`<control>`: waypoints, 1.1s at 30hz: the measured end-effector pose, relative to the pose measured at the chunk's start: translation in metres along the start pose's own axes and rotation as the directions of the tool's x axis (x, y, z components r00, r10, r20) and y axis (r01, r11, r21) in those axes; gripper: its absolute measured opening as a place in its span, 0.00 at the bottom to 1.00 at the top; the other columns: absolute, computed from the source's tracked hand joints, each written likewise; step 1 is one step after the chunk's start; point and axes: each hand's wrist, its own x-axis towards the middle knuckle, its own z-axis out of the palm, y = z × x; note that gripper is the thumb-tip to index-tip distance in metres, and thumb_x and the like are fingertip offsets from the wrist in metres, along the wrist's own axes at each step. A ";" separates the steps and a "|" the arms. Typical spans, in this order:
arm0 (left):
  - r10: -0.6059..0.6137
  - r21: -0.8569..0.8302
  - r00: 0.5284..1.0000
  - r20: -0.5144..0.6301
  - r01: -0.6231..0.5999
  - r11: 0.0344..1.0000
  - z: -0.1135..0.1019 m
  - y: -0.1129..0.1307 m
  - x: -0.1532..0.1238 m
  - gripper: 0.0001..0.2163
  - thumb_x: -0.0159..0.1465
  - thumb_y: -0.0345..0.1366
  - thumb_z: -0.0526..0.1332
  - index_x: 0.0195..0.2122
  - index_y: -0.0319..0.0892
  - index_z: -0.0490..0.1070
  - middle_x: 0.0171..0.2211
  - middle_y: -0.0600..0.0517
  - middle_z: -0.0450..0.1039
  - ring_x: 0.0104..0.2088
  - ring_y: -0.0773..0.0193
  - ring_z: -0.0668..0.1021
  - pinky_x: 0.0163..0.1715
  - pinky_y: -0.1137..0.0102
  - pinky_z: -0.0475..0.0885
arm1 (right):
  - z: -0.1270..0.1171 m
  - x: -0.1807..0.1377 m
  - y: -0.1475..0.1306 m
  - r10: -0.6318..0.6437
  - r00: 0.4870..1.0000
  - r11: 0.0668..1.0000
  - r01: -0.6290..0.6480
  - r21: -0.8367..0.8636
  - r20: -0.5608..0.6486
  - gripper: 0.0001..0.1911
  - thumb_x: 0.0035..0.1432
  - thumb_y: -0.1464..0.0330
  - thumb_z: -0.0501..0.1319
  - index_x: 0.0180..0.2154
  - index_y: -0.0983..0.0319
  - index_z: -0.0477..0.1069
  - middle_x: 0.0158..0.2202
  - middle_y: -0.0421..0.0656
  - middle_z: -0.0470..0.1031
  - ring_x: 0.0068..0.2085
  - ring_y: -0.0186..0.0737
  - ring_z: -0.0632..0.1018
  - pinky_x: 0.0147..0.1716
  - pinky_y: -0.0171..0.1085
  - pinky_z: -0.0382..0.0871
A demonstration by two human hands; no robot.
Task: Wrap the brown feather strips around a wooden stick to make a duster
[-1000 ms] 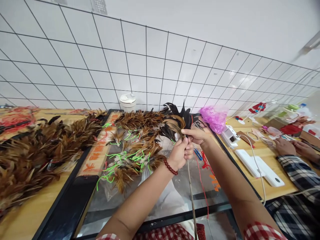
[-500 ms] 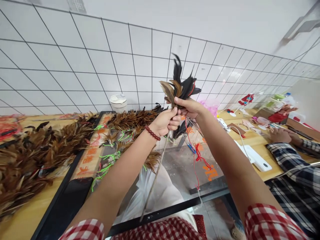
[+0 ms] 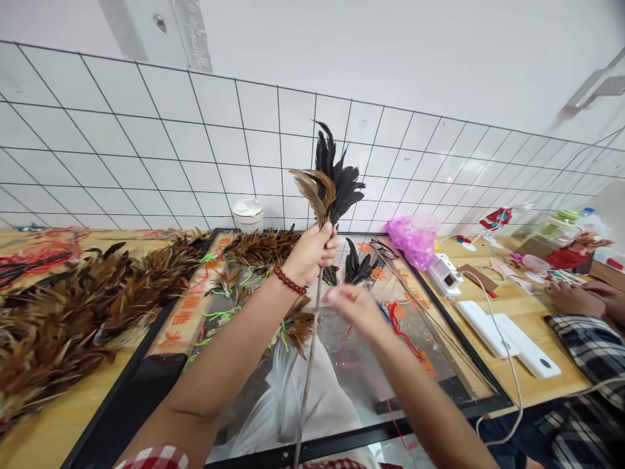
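Note:
My left hand [image 3: 316, 251] is closed around a feather duster near the top of its thin stick [image 3: 311, 365]. The black and brown feathers [image 3: 334, 185] fan upward above that fist, and the stick slants down toward my lap. Just below and to the right of it, my right hand [image 3: 359, 312] is blurred by motion, its fingertips pinched together close to the stick. A thin red thread [image 3: 346, 340] trails from under this hand. Loose black feathers [image 3: 358, 262] lie on the glass tabletop behind it.
Brown feather strips [image 3: 117, 293] cover the left side, beside a dark phone [image 3: 153, 391]. Bundles tied with green string [image 3: 219, 316] lie on the glass. Glasses [image 3: 384, 249], a pink bag [image 3: 415, 238], white power strips [image 3: 508, 339] and a co-worker's hands [image 3: 573, 296] are rightward.
My right hand has come off the base of the feathers and dropped down beside the stick. My left hand keeps hold of the duster. The view has shifted slightly.

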 end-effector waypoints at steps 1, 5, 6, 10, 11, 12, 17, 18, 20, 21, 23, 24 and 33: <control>0.018 0.004 1.000 -0.007 -0.018 1.000 0.001 0.001 0.003 0.12 0.64 0.42 0.59 0.31 0.40 0.60 0.19 0.60 0.54 0.13 0.79 0.55 0.12 0.84 0.47 | 0.012 -0.005 0.011 -0.038 0.999 0.998 0.039 -0.044 0.035 0.24 0.48 0.49 0.65 0.23 0.63 0.67 0.19 0.35 0.58 0.22 0.28 0.57 0.21 0.31 0.49; 0.049 0.038 0.999 0.013 -0.049 0.998 0.003 -0.004 0.001 0.14 0.61 0.45 0.62 0.32 0.39 0.62 0.21 0.60 0.56 0.14 0.79 0.56 0.12 0.84 0.48 | 0.034 -0.005 0.030 -0.110 0.994 0.988 0.111 -0.111 0.012 0.26 0.53 0.47 0.60 0.22 0.63 0.68 0.19 0.36 0.60 0.23 0.30 0.59 0.25 0.33 0.52; 0.039 0.053 0.999 0.025 -0.040 0.998 0.003 -0.006 -0.002 0.14 0.61 0.45 0.63 0.32 0.39 0.63 0.21 0.59 0.56 0.15 0.79 0.57 0.12 0.84 0.49 | 0.035 -0.002 0.030 -0.107 0.994 0.990 0.107 -0.096 0.012 0.25 0.53 0.47 0.60 0.23 0.63 0.68 0.19 0.36 0.59 0.23 0.30 0.59 0.25 0.33 0.52; -0.018 0.114 0.998 0.060 0.011 0.993 0.000 -0.007 -0.013 0.15 0.59 0.46 0.64 0.32 0.39 0.63 0.21 0.59 0.55 0.15 0.79 0.56 0.12 0.83 0.48 | 0.034 0.004 0.027 -0.083 0.990 0.996 0.087 -0.032 0.113 0.24 0.54 0.48 0.60 0.23 0.63 0.68 0.18 0.34 0.55 0.22 0.29 0.56 0.23 0.32 0.49; -0.032 0.144 0.997 0.065 0.022 0.989 -0.002 -0.005 -0.015 0.15 0.59 0.46 0.63 0.32 0.39 0.63 0.21 0.60 0.55 0.15 0.79 0.55 0.12 0.83 0.46 | 0.033 0.004 0.026 -0.079 0.985 0.996 0.084 -0.028 0.150 0.23 0.54 0.49 0.61 0.24 0.63 0.68 0.19 0.34 0.56 0.22 0.29 0.56 0.23 0.32 0.49; -0.041 0.183 0.997 0.065 0.029 0.983 -0.003 -0.003 -0.018 0.15 0.60 0.46 0.63 0.32 0.39 0.63 0.21 0.60 0.54 0.14 0.79 0.54 0.12 0.83 0.46 | 0.030 0.005 0.025 -0.073 0.983 0.997 0.078 -0.024 0.169 0.23 0.53 0.49 0.62 0.25 0.63 0.69 0.19 0.35 0.57 0.23 0.29 0.57 0.23 0.32 0.50; -0.082 0.419 0.987 0.135 0.018 0.908 -0.005 -0.001 -0.035 0.15 0.60 0.46 0.62 0.31 0.41 0.61 0.21 0.59 0.55 0.16 0.78 0.54 0.14 0.82 0.47 | -0.007 0.012 0.004 -0.106 0.986 0.991 0.116 0.072 -0.130 0.23 0.42 0.50 0.70 0.31 0.62 0.72 0.18 0.33 0.59 0.20 0.28 0.56 0.20 0.31 0.50; -0.082 0.479 0.983 0.162 -0.005 0.878 -0.004 -0.005 -0.039 0.14 0.61 0.46 0.60 0.31 0.41 0.61 0.22 0.59 0.56 0.17 0.77 0.56 0.15 0.81 0.50 | -0.017 0.014 -0.001 -0.113 0.979 0.986 0.132 0.106 -0.171 0.24 0.40 0.50 0.70 0.30 0.62 0.71 0.17 0.33 0.57 0.19 0.27 0.55 0.19 0.31 0.50; -0.036 0.669 0.982 0.183 -0.098 0.737 -0.001 -0.016 -0.050 0.11 0.64 0.43 0.57 0.30 0.41 0.62 0.23 0.56 0.59 0.19 0.73 0.61 0.18 0.79 0.57 | -0.034 0.016 -0.009 -0.133 0.975 0.972 0.163 0.167 -0.180 0.25 0.34 0.49 0.72 0.27 0.61 0.70 0.16 0.33 0.58 0.19 0.29 0.59 0.19 0.32 0.55; 0.006 0.786 0.985 0.174 -0.143 0.601 0.001 -0.022 -0.056 0.10 0.65 0.41 0.55 0.30 0.41 0.62 0.23 0.55 0.61 0.21 0.71 0.63 0.21 0.77 0.60 | -0.040 0.016 -0.011 -0.139 0.976 0.967 0.170 0.187 -0.166 0.26 0.31 0.49 0.73 0.27 0.60 0.71 0.17 0.35 0.62 0.21 0.32 0.64 0.21 0.34 0.60; 0.078 0.963 0.987 0.140 -0.154 0.222 0.007 -0.035 -0.069 0.06 0.65 0.35 0.52 0.31 0.41 0.63 0.24 0.52 0.65 0.24 0.65 0.68 0.26 0.72 0.63 | -0.046 0.016 -0.011 -0.136 0.978 0.965 0.167 0.202 -0.157 0.27 0.29 0.51 0.74 0.29 0.59 0.72 0.22 0.38 0.71 0.29 0.40 0.73 0.29 0.38 0.69; 0.095 0.993 0.989 0.114 -0.118 0.031 0.010 -0.040 -0.076 0.06 0.65 0.32 0.50 0.32 0.41 0.63 0.25 0.50 0.67 0.26 0.62 0.71 0.27 0.70 0.64 | -0.047 0.015 -0.009 -0.128 0.977 0.965 0.162 0.205 -0.168 0.26 0.29 0.52 0.74 0.31 0.58 0.73 0.25 0.39 0.73 0.33 0.43 0.75 0.34 0.40 0.71; 0.040 0.977 0.999 -0.010 0.018 -0.212 0.006 -0.058 -0.109 0.09 0.66 0.29 0.44 0.36 0.42 0.62 0.31 0.45 0.72 0.33 0.54 0.77 0.31 0.66 0.65 | -0.054 0.008 0.001 -0.139 0.866 0.870 0.339 0.359 -0.480 0.22 0.38 0.50 0.71 0.29 0.59 0.73 0.28 0.41 0.75 0.35 0.43 0.77 0.36 0.41 0.74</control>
